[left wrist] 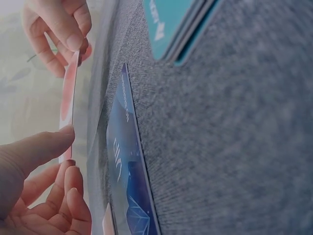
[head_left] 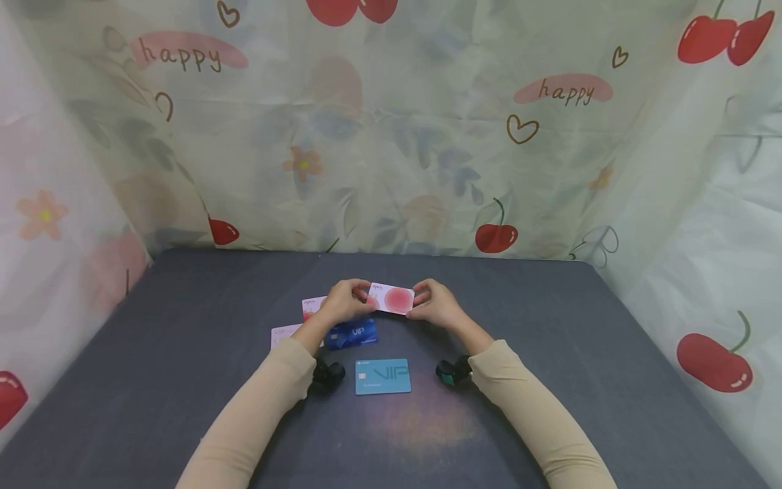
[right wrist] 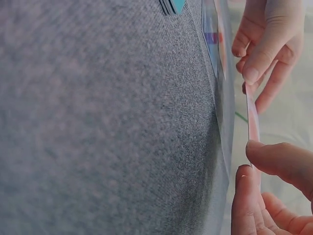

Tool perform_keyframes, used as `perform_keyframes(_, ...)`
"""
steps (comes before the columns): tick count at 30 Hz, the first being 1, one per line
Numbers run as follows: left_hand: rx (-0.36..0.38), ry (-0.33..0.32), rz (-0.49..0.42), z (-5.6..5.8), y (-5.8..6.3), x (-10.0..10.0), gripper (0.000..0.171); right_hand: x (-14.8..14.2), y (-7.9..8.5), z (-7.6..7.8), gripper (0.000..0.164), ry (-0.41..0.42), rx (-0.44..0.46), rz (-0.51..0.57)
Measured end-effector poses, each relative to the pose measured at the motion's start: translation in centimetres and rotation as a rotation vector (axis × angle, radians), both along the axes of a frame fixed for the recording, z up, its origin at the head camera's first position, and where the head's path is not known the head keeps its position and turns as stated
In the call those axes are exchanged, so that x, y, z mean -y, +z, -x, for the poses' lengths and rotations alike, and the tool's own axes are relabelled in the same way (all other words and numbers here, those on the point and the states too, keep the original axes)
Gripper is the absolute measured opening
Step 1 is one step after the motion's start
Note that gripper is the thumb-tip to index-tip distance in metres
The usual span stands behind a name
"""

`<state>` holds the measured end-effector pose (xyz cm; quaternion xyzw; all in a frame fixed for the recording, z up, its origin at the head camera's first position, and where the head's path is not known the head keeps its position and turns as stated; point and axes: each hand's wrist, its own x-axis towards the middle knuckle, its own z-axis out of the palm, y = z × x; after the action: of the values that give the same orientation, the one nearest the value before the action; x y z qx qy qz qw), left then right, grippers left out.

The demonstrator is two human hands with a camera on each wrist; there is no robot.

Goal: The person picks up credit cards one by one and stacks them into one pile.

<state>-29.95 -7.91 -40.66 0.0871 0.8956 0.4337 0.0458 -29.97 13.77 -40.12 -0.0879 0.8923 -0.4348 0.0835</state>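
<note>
Between both hands a pink and white card (head_left: 392, 299) with a round red patch is held above the table. My left hand (head_left: 347, 301) pinches its left end between thumb and fingers. At the other end my right hand (head_left: 437, 303) pinches it the same way. In the left wrist view the pink card (left wrist: 69, 100) appears nearly edge-on, gripped top and bottom. Below the left hand lies a dark blue VIP card (head_left: 353, 334). Partly behind the left hand and forearm are a pink and red card (head_left: 312, 307) and a pale pink card (head_left: 284, 333).
A light blue VIP card (head_left: 383, 377) lies nearer the front, between the forearms; the left wrist view shows it as a small stack of cards (left wrist: 171, 27). All rest on a dark grey tabletop (head_left: 519, 305). A patterned curtain (head_left: 391, 170) hangs behind and at both sides.
</note>
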Motion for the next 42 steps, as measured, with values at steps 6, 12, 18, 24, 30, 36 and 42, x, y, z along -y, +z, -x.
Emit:
perform_keyframes(6,0.007,-0.011,-0.017,-0.19,-0.02,0.08,0.054,-0.15,-0.11,-0.02,0.052,0.005,-0.002,0.005)
perform_keyframes(12,0.010,-0.026,-0.035,-0.39,-0.09,0.19,0.054,-0.13,0.03,-0.25,0.052,-0.013,0.010,0.014)
perform_keyframes(18,0.009,-0.025,-0.040,-0.49,-0.15,0.22,0.054,-0.15,0.13,-0.37,0.052,-0.010,0.007,0.016)
perform_keyframes(24,-0.002,-0.026,-0.026,-0.54,-0.38,0.29,0.053,-0.27,0.14,-0.49,0.052,0.002,-0.001,0.024)
perform_keyframes(30,0.010,-0.011,-0.022,-0.51,-0.45,0.20,0.052,-0.37,0.18,-0.67,0.052,0.017,-0.012,0.035)
perform_keyframes(36,0.028,-0.004,-0.023,-0.58,-0.38,0.31,0.052,-0.37,0.27,-0.75,0.051,0.021,-0.017,0.034)
perform_keyframes(42,0.023,-0.022,-0.029,-0.76,-0.45,0.50,0.053,-0.43,0.37,-0.89,0.051,0.028,-0.012,0.026)
